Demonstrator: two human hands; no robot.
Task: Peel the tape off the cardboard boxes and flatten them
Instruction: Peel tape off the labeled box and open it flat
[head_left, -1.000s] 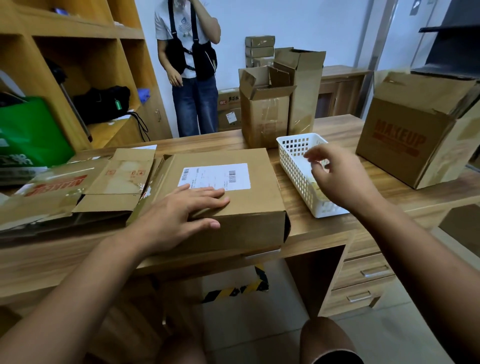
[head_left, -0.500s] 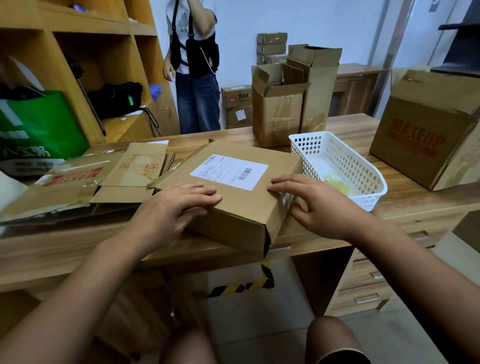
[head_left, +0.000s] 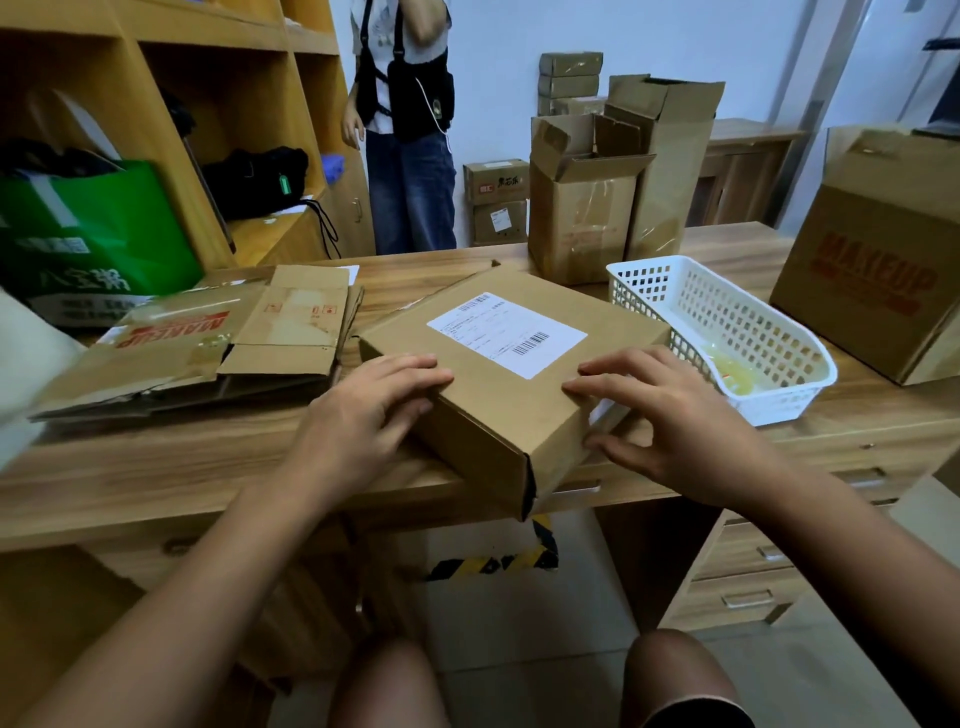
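**Both hands on the labelled box at the desk's edge**

We take the labelled box (head_left: 498, 415) as the middle of our dial, twelve pointing away from us. It sits closed on the wooden desk (head_left: 156, 467), turned corner-on, its near corner at the desk's front edge. A white shipping label (head_left: 506, 332) lies on its top face.

Our left hand (head_left: 358, 421) comes in from eight o'clock. Its fingers are stretched nearly straight across the box's left top edge, some on the top face, some down the side wall; it grasps nothing. Our right hand (head_left: 675, 415) comes in from four o'clock, fingers spread and lightly bent. Its fingertips touch the right top edge and the thumb reaches low along the right side wall, beside a pale strip (head_left: 602, 410) on the cardboard. Whether the thumb has hold of that strip we cannot tell; the hand looks open, touching rather than clasping.

At nine to ten o'clock, just beside the box, flattened cardboard (head_left: 208, 353) lies in a loose stack. At two o'clock a white basket (head_left: 727, 317) stands just beside the box, yellowish clear scraps (head_left: 735, 371) in its near end. At one o'clock two open boxes (head_left: 582, 223) stand upright side by side. At three o'clock, well apart, stands the MAKEUP box (head_left: 872, 280). Past ten o'clock a green bag (head_left: 88, 234) sits by a wooden shelf unit (head_left: 249, 62), and at eleven a person (head_left: 410, 171) stands behind the desk.
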